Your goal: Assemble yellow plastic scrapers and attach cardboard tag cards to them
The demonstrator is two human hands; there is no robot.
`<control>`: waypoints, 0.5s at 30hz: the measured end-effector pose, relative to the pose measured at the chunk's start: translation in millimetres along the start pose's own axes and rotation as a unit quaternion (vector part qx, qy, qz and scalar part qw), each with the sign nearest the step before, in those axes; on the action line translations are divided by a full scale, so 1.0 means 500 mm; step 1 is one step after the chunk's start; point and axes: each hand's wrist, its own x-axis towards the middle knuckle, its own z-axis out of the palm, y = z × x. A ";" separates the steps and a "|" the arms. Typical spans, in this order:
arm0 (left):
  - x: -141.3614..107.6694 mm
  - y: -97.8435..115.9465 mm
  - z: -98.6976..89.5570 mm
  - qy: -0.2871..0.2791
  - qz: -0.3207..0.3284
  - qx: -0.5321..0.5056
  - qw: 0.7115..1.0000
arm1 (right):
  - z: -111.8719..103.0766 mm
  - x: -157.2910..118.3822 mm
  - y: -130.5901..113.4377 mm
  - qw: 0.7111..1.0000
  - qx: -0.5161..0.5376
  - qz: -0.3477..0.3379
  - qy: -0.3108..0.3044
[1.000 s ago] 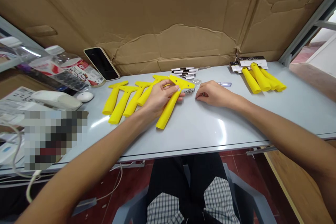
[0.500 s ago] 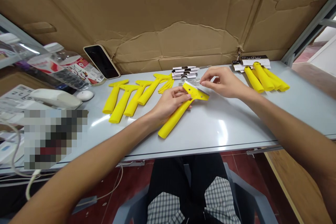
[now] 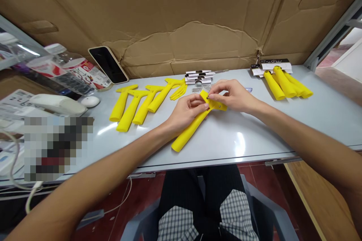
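In the middle of the table, a yellow scraper [image 3: 189, 132] slants with its wide head up and to the right and its handle toward the front edge. My left hand [image 3: 186, 112] is closed around its neck, thumb on top. My right hand [image 3: 230, 96] pinches at the scraper's head, over the left hole, where a small dark piece like a screw shows at the fingertips. A second screw [image 3: 220, 106] sits in the head's right hole. Behind the hands lie a clear plastic packet [image 3: 198, 89] and a stack of folded card sleeves [image 3: 198, 77].
Several yellow scraper handles [image 3: 127, 115] lie in a row at left. More yellow handles with black-and-white cards [image 3: 275, 64] are at the back right. A phone [image 3: 109, 64] leans on the cardboard [image 3: 181, 11]. Bottles [image 3: 76, 69], a white mouse [image 3: 90, 101] and cables stand at far left.
My right hand has moved from beside the clear packet down and left onto the scraper's head. The left hand keeps its hold; the scraper has shifted slightly toward me.
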 end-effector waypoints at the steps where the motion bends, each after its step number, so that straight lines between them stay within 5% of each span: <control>1: 0.000 -0.001 0.000 0.000 0.003 0.000 1.000 | 0.001 0.000 0.001 1.000 -0.001 0.001 0.000; 15: 0.002 -0.018 0.002 0.014 0.049 0.043 0.998 | 0.008 -0.005 -0.012 1.000 -0.008 0.011 -0.015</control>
